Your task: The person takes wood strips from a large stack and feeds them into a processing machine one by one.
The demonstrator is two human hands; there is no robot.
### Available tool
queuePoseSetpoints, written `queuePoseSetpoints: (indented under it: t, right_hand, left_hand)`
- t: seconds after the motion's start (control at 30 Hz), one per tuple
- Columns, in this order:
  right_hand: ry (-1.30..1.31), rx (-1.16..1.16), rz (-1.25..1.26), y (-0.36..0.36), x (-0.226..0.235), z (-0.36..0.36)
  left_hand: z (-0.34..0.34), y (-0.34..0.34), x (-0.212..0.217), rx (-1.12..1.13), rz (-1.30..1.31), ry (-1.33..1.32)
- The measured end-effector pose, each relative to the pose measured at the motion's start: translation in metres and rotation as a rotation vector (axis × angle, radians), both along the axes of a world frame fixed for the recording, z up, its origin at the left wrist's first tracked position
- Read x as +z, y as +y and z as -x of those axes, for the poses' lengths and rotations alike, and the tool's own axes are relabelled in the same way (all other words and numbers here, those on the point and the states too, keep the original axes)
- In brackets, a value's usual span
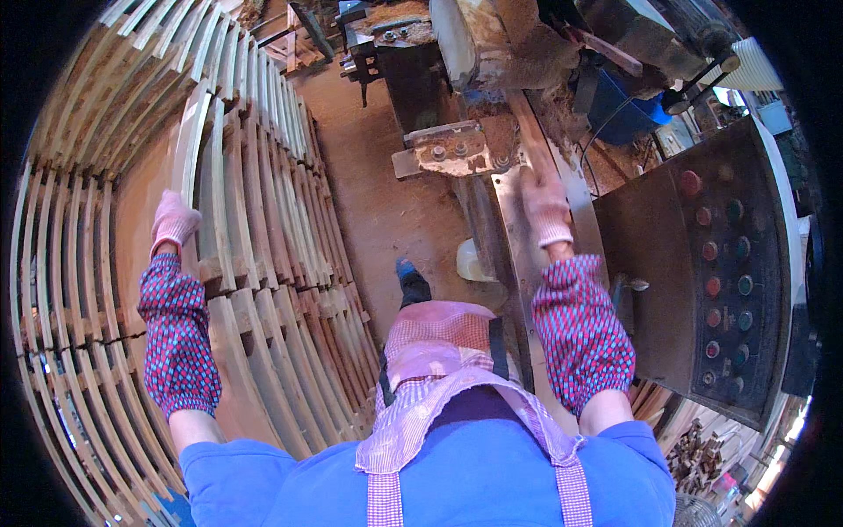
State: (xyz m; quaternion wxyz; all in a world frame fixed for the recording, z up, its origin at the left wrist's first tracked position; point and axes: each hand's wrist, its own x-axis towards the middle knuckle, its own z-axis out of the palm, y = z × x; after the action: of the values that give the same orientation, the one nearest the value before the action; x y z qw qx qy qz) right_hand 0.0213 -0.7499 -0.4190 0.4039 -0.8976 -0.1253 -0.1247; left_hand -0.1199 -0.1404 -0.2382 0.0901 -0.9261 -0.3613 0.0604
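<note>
My left hand point(176, 220), in a pink knit glove, is closed round the near end of a pale wooden board point(190, 145) at the top of a stack. On the right, my gloved right hand point(546, 206) grips the near end of a narrow wooden strip point(527, 127). That strip lies along the metal bed point(512, 206) of a woodworking machine, and its far end runs under the dusty machine head point(483, 39). Slight blur softens the fingers of my right hand. Patterned sleeve covers are on both forearms.
Stacked wooden boards point(255, 193) fill the left side. A dark control panel point(724, 272) with red and green buttons stands at the right. A metal bracket with bolts point(448, 151) juts from the bed. Below it sits a white container point(474, 261). Sawdust covers the floor point(351, 167).
</note>
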Motion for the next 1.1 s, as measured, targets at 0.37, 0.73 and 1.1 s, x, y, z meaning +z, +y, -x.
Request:
queuePoseSetpoints:
  t: [0.37, 0.73, 1.1]
  right_hand:
    - [0.603, 0.355, -0.499, 0.029, 0.039, 0.168]
    - [1.335, 0.870, -1.270, 0.193, 0.079, 0.253]
    - [0.251, 0.298, 0.038, -0.032, 0.124, 0.245]
  left_hand:
    - [0.131, -0.089, 0.040, 0.044, 0.492, -0.378]
    - [0.151, -0.281, -0.026, 0.154, 1.793, -1.119]
    - [0.077, -0.442, -0.107, 0.160, 1.887, -0.904]
